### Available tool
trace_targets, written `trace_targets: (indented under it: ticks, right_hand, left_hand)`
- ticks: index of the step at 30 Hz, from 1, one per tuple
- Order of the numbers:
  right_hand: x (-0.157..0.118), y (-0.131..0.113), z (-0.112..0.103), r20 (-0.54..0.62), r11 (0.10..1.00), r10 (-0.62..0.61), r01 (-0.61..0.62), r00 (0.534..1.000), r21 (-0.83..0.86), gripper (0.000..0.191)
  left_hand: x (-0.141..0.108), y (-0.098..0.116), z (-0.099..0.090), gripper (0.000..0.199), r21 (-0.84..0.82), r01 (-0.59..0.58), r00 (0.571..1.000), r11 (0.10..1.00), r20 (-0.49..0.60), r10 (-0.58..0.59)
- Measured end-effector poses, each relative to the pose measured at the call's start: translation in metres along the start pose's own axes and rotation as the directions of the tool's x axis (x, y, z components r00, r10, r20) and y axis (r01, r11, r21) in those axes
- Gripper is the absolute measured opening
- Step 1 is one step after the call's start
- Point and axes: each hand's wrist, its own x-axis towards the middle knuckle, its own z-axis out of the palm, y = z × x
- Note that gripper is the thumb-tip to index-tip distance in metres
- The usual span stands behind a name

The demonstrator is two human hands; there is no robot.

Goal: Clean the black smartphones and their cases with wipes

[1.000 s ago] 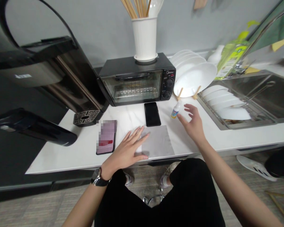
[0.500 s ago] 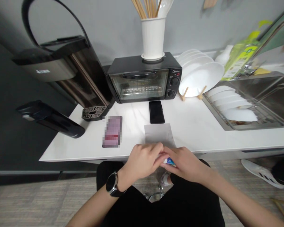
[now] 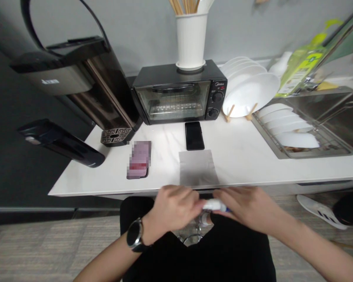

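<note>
My left hand (image 3: 176, 207) is closed, its thumb and fingertips at the left end of a small white and blue item (image 3: 214, 204). The other end of that item is wrapped by my right hand (image 3: 247, 207). Both hands are over my lap, just in front of the counter edge. A grey cloth (image 3: 197, 167) lies flat on the counter beyond them. Behind the cloth is a black phone (image 3: 194, 136), and to the left lies a pinkish-purple, pixelated phone-like item (image 3: 140, 158).
A toaster oven (image 3: 176, 98) bears a white cup (image 3: 191, 39) of chopsticks. Left stand a water dispenser (image 3: 106, 86) and a dark bottle (image 3: 67, 147). Right are racked plates (image 3: 250, 94), a soap bottle (image 3: 301, 68) and a sink (image 3: 341, 117) with bowls. A person's shoe (image 3: 322, 211) is at right.
My hands have moved apart and slightly down, exposing more of the white part of the item between them. More of the grey cloth shows. The whole view has shifted slightly.
</note>
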Motion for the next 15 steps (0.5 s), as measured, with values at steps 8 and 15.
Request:
trace_targets:
  ticks: [8,15]
  right_hand:
    - [0.001,0.028,-0.013,-0.254,0.409,0.659,-0.054,0.708,0.911,0.032]
    - [0.035,0.006,0.030,-0.049,0.136,0.650,-0.052,0.758,0.989,0.039]
  left_hand:
    - [-0.010,-0.047,0.007,0.053,-0.197,0.404,0.914,0.893,0.120,-0.387]
    - [0.016,-0.085,0.058,0.058,-0.294,0.620,0.783,0.728,0.161,-0.601]
